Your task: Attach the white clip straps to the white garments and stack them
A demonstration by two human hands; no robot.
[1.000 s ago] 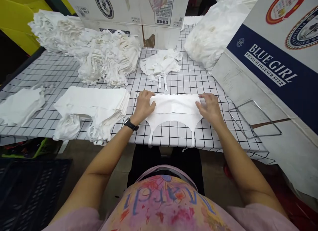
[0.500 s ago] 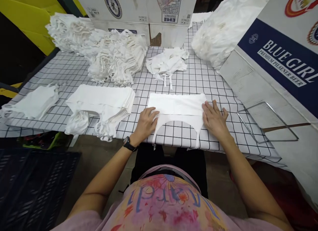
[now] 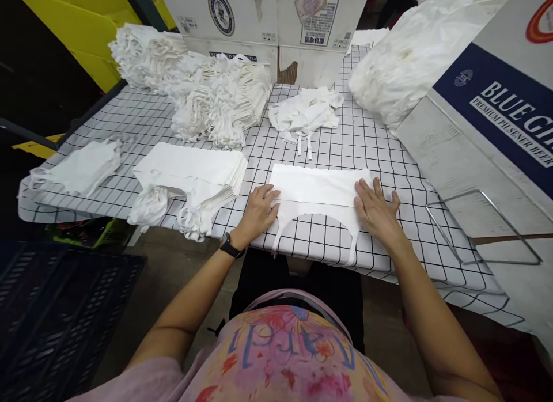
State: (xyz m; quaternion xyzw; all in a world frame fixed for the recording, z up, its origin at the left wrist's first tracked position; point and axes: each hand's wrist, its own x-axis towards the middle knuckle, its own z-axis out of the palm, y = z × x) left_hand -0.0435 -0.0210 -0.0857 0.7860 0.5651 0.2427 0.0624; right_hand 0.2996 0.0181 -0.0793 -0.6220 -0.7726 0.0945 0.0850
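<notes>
A white camisole [image 3: 317, 186] lies flat on the checked cloth in front of me, its body folded across and its straps pointing toward me over the table's near edge. At its left edge rests my left hand [image 3: 258, 212], fingers slightly bent and apart, the tips touching the fabric. My right hand [image 3: 379, 213] lies flat on its right edge with fingers spread. To the left is a neat stack of folded white camisoles [image 3: 190, 171], straps bunched at the near side. Beyond the camisole sits a loose crumpled white garment [image 3: 306, 111] with two straps hanging out.
A large heap of white garments [image 3: 220, 97] fills the back left. Another small white pile [image 3: 86, 166] lies far left. Cardboard boxes stand behind [image 3: 254, 22] and at right [image 3: 458, 125], with a bulging plastic bag [image 3: 406, 62] between. A bent metal wire frame [image 3: 479, 229] leans at right.
The head view has turned a little, so the whole scene sits further right in the picture. Both hands stay at the two edges of the camisole, which looks the same.
</notes>
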